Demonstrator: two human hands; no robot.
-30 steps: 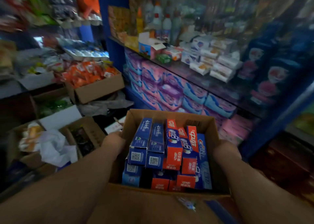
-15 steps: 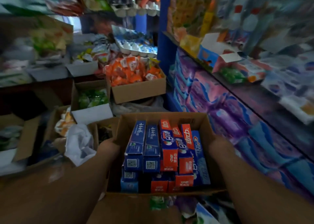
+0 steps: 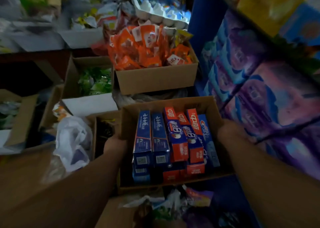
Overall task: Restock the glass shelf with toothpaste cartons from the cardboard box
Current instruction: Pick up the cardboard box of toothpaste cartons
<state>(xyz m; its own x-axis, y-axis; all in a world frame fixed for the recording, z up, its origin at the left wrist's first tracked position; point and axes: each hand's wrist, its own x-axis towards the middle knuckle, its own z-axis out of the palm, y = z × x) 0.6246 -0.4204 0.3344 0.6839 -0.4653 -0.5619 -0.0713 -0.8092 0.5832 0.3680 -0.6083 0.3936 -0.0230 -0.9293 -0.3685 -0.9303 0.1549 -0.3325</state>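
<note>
I hold an open cardboard box [image 3: 174, 104] in front of me, low over the cluttered floor. Inside lie several toothpaste cartons: two dark blue ones [image 3: 151, 137] on the left and red-and-blue ones [image 3: 183, 137] on the right, more beneath them. My left hand [image 3: 113, 143] grips the box's left wall and my right hand [image 3: 232, 132] grips its right wall; the fingers of both are hidden behind the cardboard. The glass shelf runs along the upper right, mostly out of frame and blurred.
A carton of orange snack packets [image 3: 149, 54] stands just beyond the box. Left of it is a box of green packets [image 3: 93, 82] and a white plastic bag [image 3: 72, 141]. Stacked purple and blue tissue packs [image 3: 270, 96] fill the right side. Crumpled wrappers [image 3: 173, 203] lie below.
My view has swung left and downward, away from the glass shelf toward the floor boxes. The box stays held between both hands and sits lower among the clutter.
</note>
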